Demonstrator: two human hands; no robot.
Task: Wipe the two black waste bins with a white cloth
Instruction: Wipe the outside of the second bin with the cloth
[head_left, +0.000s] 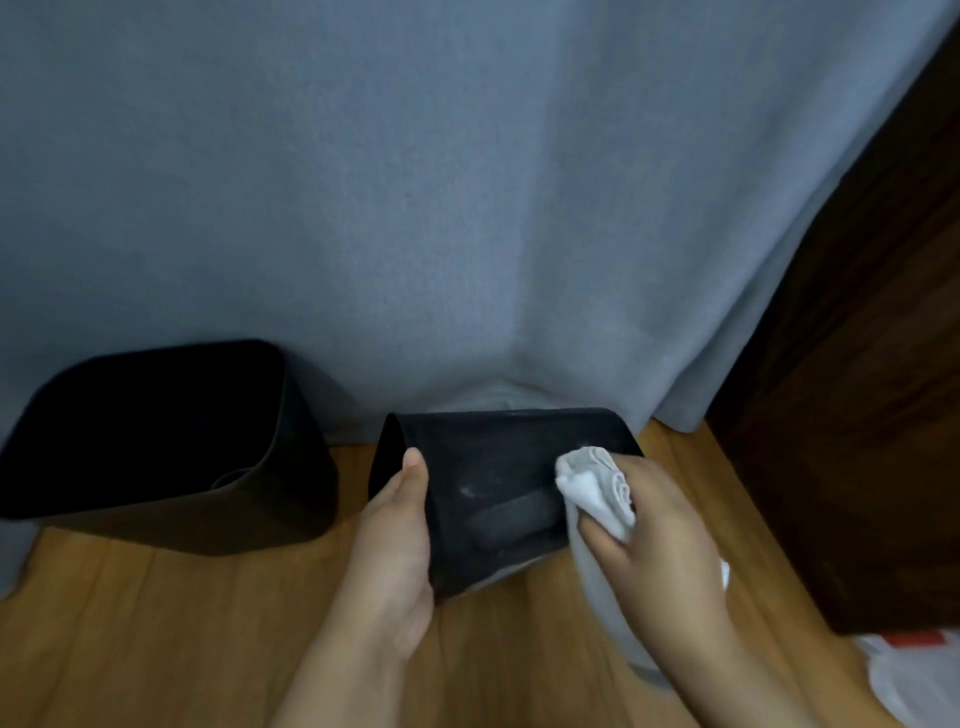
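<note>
Two black waste bins are on the wooden floor in front of a grey curtain. One bin (166, 447) stands at the left, tilted with its open top facing up and towards me. The other bin (498, 478) is tipped over, and its underside with a moulded recess faces me. My left hand (395, 545) grips this bin's left edge, thumb on the underside. My right hand (660, 540) holds a bunched white cloth (597, 488) against the right part of that underside. The cloth's tail hangs below my hand.
A grey curtain (467, 208) hangs down to the floor behind both bins. Dark wooden furniture (872, 415) rises at the right. A white plastic bag with a red mark (914, 670) lies at the lower right. Bare wooden floor (156, 623) extends at the lower left.
</note>
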